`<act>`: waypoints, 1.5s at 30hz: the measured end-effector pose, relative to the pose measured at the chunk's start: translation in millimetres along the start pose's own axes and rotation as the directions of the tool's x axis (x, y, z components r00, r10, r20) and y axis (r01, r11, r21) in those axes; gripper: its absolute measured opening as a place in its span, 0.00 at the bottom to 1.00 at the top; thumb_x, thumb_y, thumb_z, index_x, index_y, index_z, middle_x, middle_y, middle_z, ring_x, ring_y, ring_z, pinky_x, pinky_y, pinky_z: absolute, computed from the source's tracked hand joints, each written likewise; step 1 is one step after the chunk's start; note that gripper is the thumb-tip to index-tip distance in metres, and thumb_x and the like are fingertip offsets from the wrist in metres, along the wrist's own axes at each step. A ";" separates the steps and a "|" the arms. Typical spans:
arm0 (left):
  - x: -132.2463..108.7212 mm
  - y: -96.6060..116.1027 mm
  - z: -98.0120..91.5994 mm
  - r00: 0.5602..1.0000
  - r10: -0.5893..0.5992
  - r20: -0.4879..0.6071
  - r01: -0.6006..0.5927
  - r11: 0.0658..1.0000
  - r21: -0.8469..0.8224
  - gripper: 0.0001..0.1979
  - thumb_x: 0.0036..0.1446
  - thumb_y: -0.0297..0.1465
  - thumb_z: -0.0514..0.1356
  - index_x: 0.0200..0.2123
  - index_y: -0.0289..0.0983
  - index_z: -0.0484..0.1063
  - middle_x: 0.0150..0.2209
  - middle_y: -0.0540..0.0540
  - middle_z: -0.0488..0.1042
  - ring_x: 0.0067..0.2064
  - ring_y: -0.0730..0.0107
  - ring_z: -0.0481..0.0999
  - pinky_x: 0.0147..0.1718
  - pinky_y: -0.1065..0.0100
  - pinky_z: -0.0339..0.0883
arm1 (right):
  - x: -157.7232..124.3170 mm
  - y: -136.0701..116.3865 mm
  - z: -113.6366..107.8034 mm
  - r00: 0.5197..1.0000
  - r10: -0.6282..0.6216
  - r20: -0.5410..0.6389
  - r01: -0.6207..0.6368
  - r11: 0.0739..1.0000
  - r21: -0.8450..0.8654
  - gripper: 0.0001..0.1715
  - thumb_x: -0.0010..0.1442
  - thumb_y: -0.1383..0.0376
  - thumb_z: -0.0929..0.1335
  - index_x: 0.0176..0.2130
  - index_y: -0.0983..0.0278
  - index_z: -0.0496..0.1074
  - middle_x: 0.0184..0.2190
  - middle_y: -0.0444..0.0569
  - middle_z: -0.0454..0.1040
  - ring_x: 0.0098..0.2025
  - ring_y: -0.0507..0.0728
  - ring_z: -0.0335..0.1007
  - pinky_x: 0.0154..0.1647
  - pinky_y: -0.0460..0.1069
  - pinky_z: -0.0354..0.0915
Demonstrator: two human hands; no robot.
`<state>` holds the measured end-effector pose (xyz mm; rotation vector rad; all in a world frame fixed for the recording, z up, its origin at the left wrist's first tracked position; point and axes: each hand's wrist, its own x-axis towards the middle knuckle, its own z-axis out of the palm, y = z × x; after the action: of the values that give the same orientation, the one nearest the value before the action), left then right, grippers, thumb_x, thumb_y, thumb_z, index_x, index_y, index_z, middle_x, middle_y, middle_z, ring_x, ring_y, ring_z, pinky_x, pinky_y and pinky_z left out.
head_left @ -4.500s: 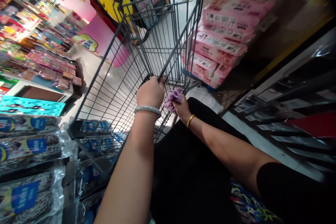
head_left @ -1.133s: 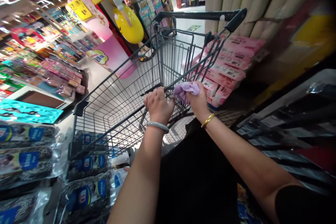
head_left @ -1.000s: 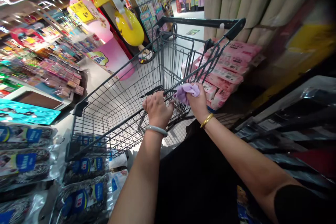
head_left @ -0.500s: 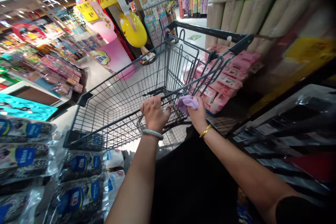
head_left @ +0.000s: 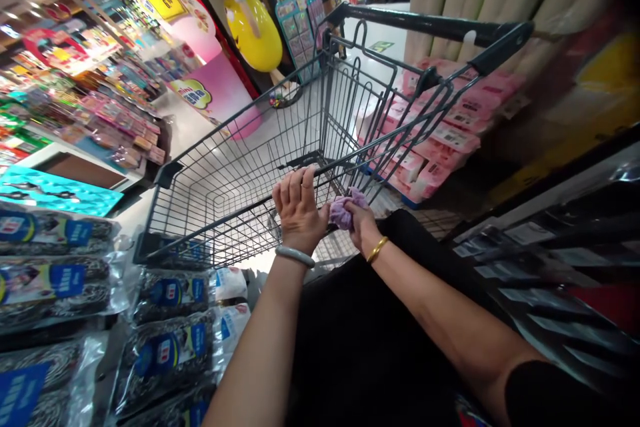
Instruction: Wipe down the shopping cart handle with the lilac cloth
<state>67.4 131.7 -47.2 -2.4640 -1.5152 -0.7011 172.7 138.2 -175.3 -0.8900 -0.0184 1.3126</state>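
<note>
A dark wire shopping cart [head_left: 240, 167] stands in front of me, its basket bare inside. My left hand [head_left: 297, 207], with a pale bangle on the wrist, is closed over the near rim of the cart. My right hand [head_left: 361, 223], with a gold bangle, is closed on a crumpled purple cloth [head_left: 343, 209] and presses it against the cart's wire right beside the left hand. The cart's black handle bar [head_left: 430, 23] is at the far end.
Bagged goods with blue labels [head_left: 165, 347] hang at lower left. Stacked pink packages [head_left: 440, 140] sit on the floor right of the cart. A yellow display figure [head_left: 255, 33] and pink sign [head_left: 210, 90] stand beyond. Dark shelves [head_left: 565, 247] run along the right.
My right hand with the purple cloth has slid down lower on the cart's wire, closer to me. The left hand keeps its hold on the rim. The view has tilted slightly.
</note>
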 end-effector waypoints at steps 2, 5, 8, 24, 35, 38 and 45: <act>0.2 1.1 2.0 1.000 -0.013 -0.025 0.014 1.000 0.011 0.39 0.55 0.39 0.65 0.68 0.37 0.59 0.67 0.36 0.64 0.70 0.46 0.57 0.71 0.48 0.40 | -1.7 6.9 0.6 0.995 0.085 -0.051 -0.083 0.996 0.042 0.21 0.47 0.74 0.69 0.42 0.59 0.67 0.26 0.36 0.74 0.24 0.47 0.69 0.27 0.42 0.67; 1.0 -0.1 4.4 0.998 -0.026 -0.049 0.026 1.000 0.007 0.36 0.56 0.42 0.64 0.66 0.38 0.61 0.65 0.36 0.67 0.70 0.48 0.58 0.71 0.49 0.39 | -0.4 21.0 3.2 0.977 0.204 -0.068 -0.203 0.979 0.031 0.14 0.48 0.76 0.69 0.35 0.61 0.66 0.22 0.37 0.71 0.22 0.48 0.67 0.24 0.42 0.65; 4.9 -3.4 4.1 0.998 -0.052 -0.033 0.051 0.998 -0.029 0.31 0.57 0.43 0.63 0.62 0.42 0.64 0.62 0.39 0.70 0.69 0.50 0.59 0.72 0.49 0.36 | 3.7 27.4 6.8 0.958 0.282 -0.053 -0.280 0.959 0.045 0.10 0.52 0.75 0.68 0.31 0.62 0.65 0.21 0.39 0.70 0.21 0.48 0.66 0.22 0.42 0.64; 10.2 -17.6 4.6 0.985 -0.124 -0.121 0.103 0.981 -0.165 0.23 0.54 0.42 0.65 0.52 0.42 0.69 0.53 0.43 0.73 0.62 0.52 0.67 0.72 0.46 0.30 | 21.9 -14.5 -32.5 0.948 0.318 0.000 -0.316 0.943 0.108 0.06 0.60 0.75 0.65 0.35 0.65 0.69 0.26 0.47 0.77 0.23 0.50 0.74 0.24 0.43 0.71; 10.8 -26.1 -4.2 0.966 -0.226 -0.127 0.186 0.944 -0.271 0.14 0.61 0.45 0.59 0.43 0.41 0.71 0.46 0.44 0.76 0.57 0.54 0.71 0.71 0.44 0.29 | -0.1 -46.1 -25.4 0.965 0.242 0.105 -0.253 0.961 0.111 0.10 0.56 0.75 0.67 0.39 0.65 0.68 0.28 0.50 0.80 0.26 0.55 0.78 0.28 0.47 0.76; 9.8 -29.9 -8.2 0.968 -0.224 -0.115 0.183 0.940 -0.289 0.14 0.61 0.44 0.58 0.41 0.41 0.72 0.44 0.45 0.77 0.55 0.54 0.72 0.71 0.43 0.29 | -15.5 -60.9 -22.4 0.985 0.132 0.114 -0.147 0.981 0.130 0.15 0.54 0.75 0.68 0.42 0.61 0.67 0.31 0.47 0.81 0.28 0.53 0.78 0.29 0.46 0.76; 4.9 -34.2 -22.4 0.970 -0.223 -0.091 0.184 0.930 -0.319 0.13 0.60 0.44 0.58 0.38 0.41 0.72 0.41 0.45 0.77 0.49 0.55 0.74 0.69 0.39 0.33 | -57.6 -91.6 -5.2 0.999 0.010 0.041 -0.014 0.994 0.108 0.12 0.49 0.75 0.69 0.35 0.63 0.69 0.24 0.43 0.77 0.22 0.50 0.71 0.22 0.43 0.69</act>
<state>32.4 143.3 -28.8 -2.4318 -1.7451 -1.1934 232.9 88.7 -100.1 -0.7727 0.0263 1.3302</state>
